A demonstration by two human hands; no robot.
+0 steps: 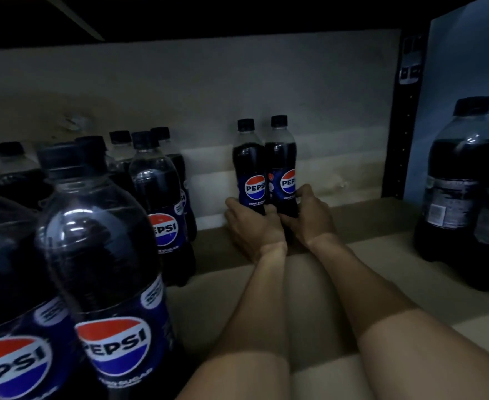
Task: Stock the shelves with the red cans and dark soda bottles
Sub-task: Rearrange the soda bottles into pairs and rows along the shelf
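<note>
Both arms lay stretched deep into the shelf (376,223). The left hand (252,226) was curled round the left bottle (250,166) and the right hand (309,216) gripped the right bottle (280,160). Both stood upright and touching at the far wall, with stocked bottles (104,255) crowding the near left.

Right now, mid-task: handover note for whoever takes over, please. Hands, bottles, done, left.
Hands: left hand grips the left bottle, right hand grips the right bottle. The pair is upright, side by side, near the back wall; bases hidden by the hands.
Done: bottle group on the left of the shelf, right-side bottles standing.
Left: release the pair, fill the open middle. No red cans in view.
</note>
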